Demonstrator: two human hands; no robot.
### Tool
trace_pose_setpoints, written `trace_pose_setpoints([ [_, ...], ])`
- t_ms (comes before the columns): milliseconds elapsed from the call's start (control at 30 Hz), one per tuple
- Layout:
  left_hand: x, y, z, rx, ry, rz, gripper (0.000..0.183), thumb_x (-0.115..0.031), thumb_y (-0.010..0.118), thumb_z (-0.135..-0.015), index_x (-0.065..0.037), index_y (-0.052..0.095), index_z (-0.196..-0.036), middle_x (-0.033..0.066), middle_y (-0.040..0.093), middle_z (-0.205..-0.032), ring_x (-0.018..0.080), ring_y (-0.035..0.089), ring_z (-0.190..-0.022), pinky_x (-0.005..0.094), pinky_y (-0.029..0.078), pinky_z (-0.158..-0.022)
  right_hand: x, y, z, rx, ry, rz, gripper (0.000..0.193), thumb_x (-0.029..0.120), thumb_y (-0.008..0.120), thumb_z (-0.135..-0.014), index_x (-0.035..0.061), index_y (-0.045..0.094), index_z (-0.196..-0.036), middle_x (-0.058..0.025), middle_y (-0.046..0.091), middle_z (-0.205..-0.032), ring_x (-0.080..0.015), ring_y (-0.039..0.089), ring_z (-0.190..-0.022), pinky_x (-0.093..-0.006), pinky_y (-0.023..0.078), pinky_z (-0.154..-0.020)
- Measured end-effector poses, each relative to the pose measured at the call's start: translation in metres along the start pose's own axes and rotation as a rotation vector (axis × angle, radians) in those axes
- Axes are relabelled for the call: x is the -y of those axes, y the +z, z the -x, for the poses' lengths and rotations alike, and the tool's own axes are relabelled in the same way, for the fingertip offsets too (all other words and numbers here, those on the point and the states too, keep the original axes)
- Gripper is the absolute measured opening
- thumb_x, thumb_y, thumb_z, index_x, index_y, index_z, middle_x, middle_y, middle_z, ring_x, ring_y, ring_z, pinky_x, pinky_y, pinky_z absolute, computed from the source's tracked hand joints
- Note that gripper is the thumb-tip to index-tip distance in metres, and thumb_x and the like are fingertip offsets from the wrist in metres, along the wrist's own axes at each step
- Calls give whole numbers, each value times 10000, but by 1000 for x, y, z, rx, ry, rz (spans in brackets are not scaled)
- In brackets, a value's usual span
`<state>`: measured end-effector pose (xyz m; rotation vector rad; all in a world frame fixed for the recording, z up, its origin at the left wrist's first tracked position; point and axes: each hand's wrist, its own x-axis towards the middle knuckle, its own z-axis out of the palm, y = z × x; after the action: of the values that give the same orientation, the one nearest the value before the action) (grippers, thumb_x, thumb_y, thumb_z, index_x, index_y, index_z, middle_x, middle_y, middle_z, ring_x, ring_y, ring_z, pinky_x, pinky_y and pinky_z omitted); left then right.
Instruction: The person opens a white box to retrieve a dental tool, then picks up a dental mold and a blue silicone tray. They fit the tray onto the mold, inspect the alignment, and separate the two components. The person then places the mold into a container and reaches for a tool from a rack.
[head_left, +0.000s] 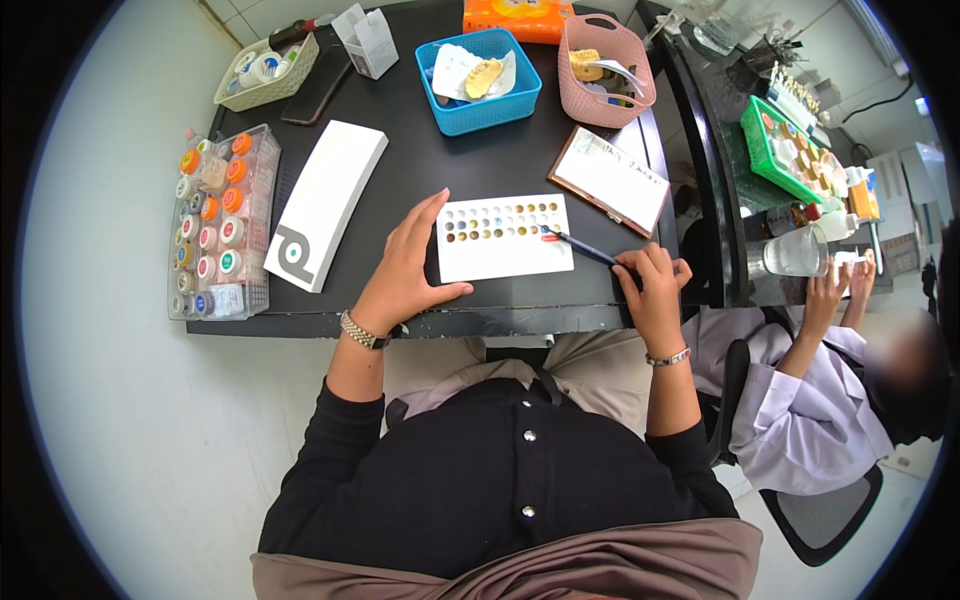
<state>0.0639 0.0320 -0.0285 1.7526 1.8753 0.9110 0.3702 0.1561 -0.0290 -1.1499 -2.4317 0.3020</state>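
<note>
A white palette (505, 262) lies flat on the black desk in front of me, with rows of small round wells in yellow, brown, grey and blue tones. My left hand (402, 262) rests at its left edge, thumb and fingers spread apart around the near left corner. Whether the fingertips touch the edge, I cannot tell. In my right hand (652, 283) a slim dark blue brush (588, 249) is pinched between thumb and fingers. Its tip reaches over the palette's right side, near a small red-orange mark (550, 239).
Left stand a long white box (328, 205) and a clear crate (262, 290) of jars. Behind are a blue basket (480, 122), a pink basket (610, 108) and a cream basket (262, 95). A brown-framed white slab (612, 180) lies right. A co-worker (800, 420) sits at the right bench.
</note>
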Motion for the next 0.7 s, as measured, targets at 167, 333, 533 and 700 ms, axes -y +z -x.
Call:
trace_pose_setpoints([
  [167,0,0,0,-9,-1,6,1038,-310,838,-582,-118,288,-1441,159,350,-1439,351,357,-1313,433,294,-1086,-6,-3,-8,20,-17,1,122,114,665,-807,144,641,-922,14,546,-900,-174,511,-912,-372,248,-873],
  [333,0,0,0,1,-3,-2,1040,-334,834,-589,-129,280,-1444,151,348,-1440,341,353,-1318,440,288,-1085,-11,-3,-9,20,-16,-15,158,102,655,-807,147,648,-958,5,568,-976,-182,511,-972,-368,261,-883],
  [533,-2,0,-1,-7,-10,-4,1041,-302,841,-574,-123,292,-1440,159,358,-1433,353,363,-1308,438,297,-1083,-18,-6,-10,37,-19,-25,151,86,634,-819,141,645,-959,-3,573,-985,-189,512,-981,-367,264,-900],
  [700,0,0,-1,6,-6,0,1051,-358,829,-599,-139,257,-1452,143,347,-1439,327,343,-1327,446,269,-1086,-24,-9,-10,35,-9,-38,138,77,625,-823,131,638,-949,-3,575,-988,-191,514,-980,-352,276,-893],
])
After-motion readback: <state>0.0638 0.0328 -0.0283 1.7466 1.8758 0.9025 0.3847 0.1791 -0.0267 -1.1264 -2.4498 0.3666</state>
